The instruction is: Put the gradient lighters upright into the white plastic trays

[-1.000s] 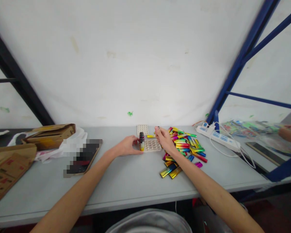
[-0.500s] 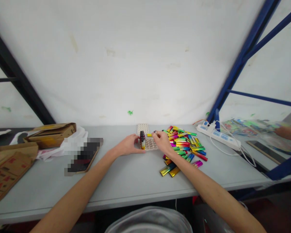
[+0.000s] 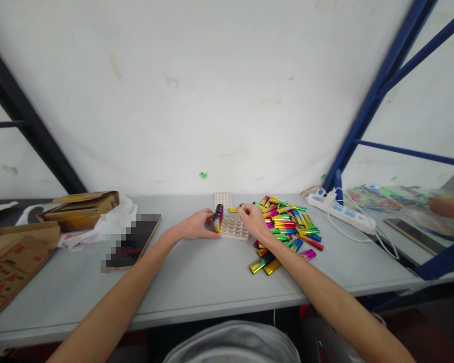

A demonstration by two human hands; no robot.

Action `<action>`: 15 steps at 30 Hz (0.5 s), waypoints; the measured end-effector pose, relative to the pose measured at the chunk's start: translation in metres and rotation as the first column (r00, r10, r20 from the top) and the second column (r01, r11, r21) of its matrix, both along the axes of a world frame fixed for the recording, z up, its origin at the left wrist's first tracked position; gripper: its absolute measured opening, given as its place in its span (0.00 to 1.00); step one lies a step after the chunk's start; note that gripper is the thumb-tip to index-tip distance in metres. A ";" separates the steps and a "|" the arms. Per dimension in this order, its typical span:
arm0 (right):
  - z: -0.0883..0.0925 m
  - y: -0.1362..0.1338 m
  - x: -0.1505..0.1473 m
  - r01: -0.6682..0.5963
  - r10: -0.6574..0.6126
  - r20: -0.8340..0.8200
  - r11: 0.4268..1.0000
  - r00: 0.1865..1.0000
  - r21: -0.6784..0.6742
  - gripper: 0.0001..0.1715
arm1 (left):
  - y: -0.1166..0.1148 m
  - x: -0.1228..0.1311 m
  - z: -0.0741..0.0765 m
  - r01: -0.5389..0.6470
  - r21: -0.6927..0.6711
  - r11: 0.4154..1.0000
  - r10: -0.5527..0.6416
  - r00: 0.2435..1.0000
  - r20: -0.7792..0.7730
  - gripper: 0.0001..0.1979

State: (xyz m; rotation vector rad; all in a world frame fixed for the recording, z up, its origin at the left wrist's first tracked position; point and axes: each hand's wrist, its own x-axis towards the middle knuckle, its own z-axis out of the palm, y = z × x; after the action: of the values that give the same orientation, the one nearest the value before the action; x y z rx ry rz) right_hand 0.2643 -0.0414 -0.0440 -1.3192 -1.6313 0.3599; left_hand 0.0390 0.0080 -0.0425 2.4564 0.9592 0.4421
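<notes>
My left hand [image 3: 197, 225] curls around the left end of a pale holed tray [image 3: 235, 229], its thumb at the near side and fingers behind. Along that end stands a row of lighters [image 3: 218, 218], upright with dark tops and shiny coloured bodies. Over the tray's far right corner, my right hand [image 3: 251, 221] pinches a lighter [image 3: 233, 209] lying sideways, yellow end pointing left. The fingers cover most of its other end. Just right of this hand spreads a pile of metallic multicoloured lighters [image 3: 287, 224], partly behind my right forearm.
A second pale holed tray [image 3: 222, 198] lies by the wall. To the left are a dark tablet-like device [image 3: 138, 244], white plastic [image 3: 123, 214] and cardboard boxes [image 3: 79, 209]. A power strip [image 3: 342, 212] with cables stands right, near a blue frame and another person's hand [image 3: 452, 209].
The tray's left end with its upright lighters has shifted left and slightly turned, together with my left hand. My right hand with its lighter has stayed nearly in place.
</notes>
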 end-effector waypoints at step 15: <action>-0.001 -0.001 0.001 -0.212 0.189 0.230 0.974 0.955 0.082 0.20 | -0.003 0.008 -0.008 -0.064 0.097 0.993 0.059 0.997 0.055 0.35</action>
State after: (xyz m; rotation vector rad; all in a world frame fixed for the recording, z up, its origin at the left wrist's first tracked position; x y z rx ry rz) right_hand 0.2653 -0.0426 -0.0447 -1.1481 -1.9526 0.2497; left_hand 0.0474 0.0053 -0.0503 2.4951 1.0162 0.5840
